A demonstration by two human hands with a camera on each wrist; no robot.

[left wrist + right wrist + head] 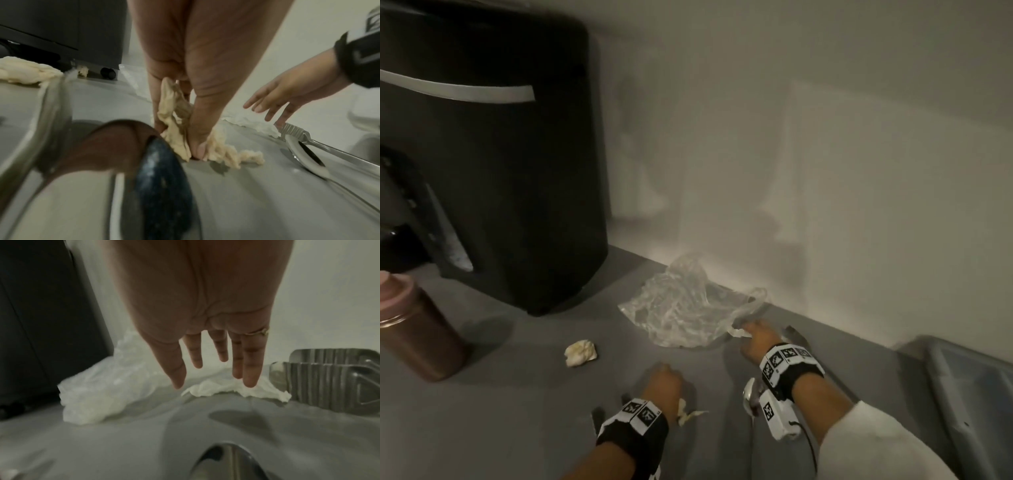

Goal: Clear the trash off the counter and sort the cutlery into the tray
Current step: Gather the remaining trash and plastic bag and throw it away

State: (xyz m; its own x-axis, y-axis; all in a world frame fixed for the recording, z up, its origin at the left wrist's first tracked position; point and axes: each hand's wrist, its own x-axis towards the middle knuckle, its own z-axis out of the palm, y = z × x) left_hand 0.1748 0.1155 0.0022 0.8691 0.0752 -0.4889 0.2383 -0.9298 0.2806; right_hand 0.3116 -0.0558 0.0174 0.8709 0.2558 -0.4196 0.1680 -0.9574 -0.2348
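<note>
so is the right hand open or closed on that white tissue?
Open. The right hand has straight, spread fingers above the white tissue; whether the tips touch it, cannot tell.

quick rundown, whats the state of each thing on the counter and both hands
left hand: pinches a crumpled tissue
right hand: fingers straight, reaching over a white napkin
plastic bag: crumpled, lying by the wall
tissue ball: loose on the counter
spoon: lying flat
fork: lying flat
bottle: upright, capped

A plain white wall (825,137) rises behind the grey counter (517,394). Dim light throws soft shadows. A black appliance (493,164) stands at the counter's back-left corner.
</note>
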